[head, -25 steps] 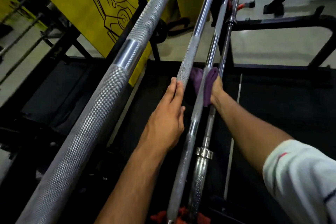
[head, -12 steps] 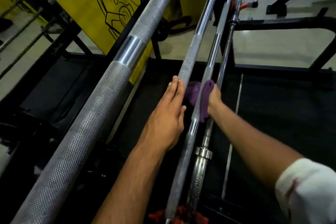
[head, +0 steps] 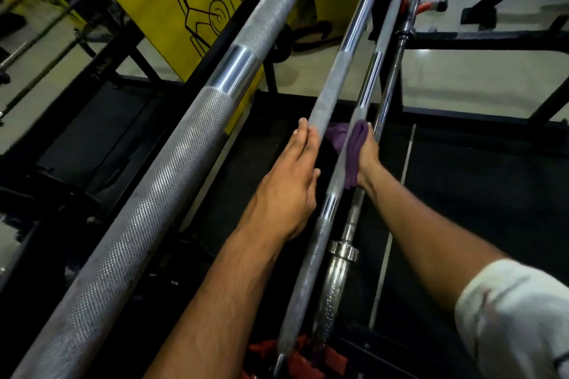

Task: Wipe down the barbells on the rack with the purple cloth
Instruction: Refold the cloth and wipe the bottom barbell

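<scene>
Two hands work among upright steel barbells: the left hand (head: 288, 191), fingers straight, rests flat against a knurled barbell (head: 334, 95), while the right hand (head: 368, 154) grips the purple cloth (head: 354, 152) wrapped round the neighbouring bar (head: 368, 86). Since half a second ago, the cloth has slid slightly down the shaft. Knurled grey sections alternate with smooth chrome bands.

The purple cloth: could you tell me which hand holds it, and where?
The right hand grips the purple cloth, wrapped round a barbell shaft. The left hand holds nothing; its straight fingers rest against the neighbouring bar.
</scene>
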The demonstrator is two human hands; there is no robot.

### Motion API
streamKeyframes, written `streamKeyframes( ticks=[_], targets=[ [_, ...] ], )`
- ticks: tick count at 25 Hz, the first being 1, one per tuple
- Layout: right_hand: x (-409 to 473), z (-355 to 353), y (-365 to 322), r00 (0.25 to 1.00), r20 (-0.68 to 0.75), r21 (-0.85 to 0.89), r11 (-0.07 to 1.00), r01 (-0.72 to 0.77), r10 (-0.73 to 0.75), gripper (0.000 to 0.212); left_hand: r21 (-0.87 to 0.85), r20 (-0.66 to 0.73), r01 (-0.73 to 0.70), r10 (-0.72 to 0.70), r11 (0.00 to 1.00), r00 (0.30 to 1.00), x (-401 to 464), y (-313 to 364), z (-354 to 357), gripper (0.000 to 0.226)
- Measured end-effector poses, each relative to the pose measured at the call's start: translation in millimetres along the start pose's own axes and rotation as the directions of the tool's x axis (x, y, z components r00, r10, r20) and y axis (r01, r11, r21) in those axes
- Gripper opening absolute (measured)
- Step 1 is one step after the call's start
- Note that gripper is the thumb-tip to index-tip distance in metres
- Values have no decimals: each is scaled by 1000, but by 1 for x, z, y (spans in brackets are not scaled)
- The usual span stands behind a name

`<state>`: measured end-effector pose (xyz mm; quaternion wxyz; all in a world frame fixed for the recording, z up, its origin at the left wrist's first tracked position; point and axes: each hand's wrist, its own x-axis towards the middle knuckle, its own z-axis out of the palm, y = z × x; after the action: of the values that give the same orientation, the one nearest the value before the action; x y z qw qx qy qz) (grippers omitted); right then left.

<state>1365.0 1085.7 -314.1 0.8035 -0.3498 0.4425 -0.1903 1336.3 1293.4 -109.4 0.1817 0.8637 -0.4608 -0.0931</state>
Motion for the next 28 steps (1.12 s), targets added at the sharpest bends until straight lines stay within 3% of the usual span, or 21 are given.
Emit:
streamKeyframes(
  ticks=[3, 5, 9, 12, 14, 17, 20, 23, 25, 28],
  targets=[
    [-65, -2, 55, 994, 43, 97, 989, -109, 105, 58, -8, -6, 6, -6, 1000, 1000, 1, -2, 0, 68],
    [-102, -12, 79, 986, 72, 59, 986, -154, 150, 62, 7, -3, 12, -12, 1000, 1000, 1, -3, 1, 68],
    [-136, -38, 85, 978, 124, 62, 983, -174, 166, 75, 54, -49, -7, 9, 999, 999, -2, -2, 2, 65],
    [-141, -47, 78, 971, 147, 154, 965, -212, 190, 61, 138, -58, -48, 57, 989, 997, -8, 0, 1, 60],
    [-140, -57, 74, 939, 238, 196, 935, -296, 247, 49, 216, -8, -103, 107, 971, 994, -29, -2, 2, 63],
    [-139, -77, 73, 868, 388, 204, 890, -408, 309, 54, 196, 55, -88, 78, 977, 995, -90, -10, 0, 65],
    [-142, -77, 80, 868, 426, 155, 925, -346, 253, 53, 132, 65, -27, 18, 991, 998, -145, -10, -6, 66],
    [-146, -47, 67, 916, 371, 115, 971, -212, 156, 61, 254, 75, -12, -7, 967, 997, -169, -1, -8, 74],
    [-146, -26, 63, 917, 369, 118, 971, -210, 153, 58, 318, 67, -22, 1, 948, 998, -175, 5, -7, 86],
    [-151, -14, 95, 914, 350, 85, 965, -248, 204, 84, 367, 48, -19, 1, 930, 999, -176, 8, -7, 91]
  ],
)
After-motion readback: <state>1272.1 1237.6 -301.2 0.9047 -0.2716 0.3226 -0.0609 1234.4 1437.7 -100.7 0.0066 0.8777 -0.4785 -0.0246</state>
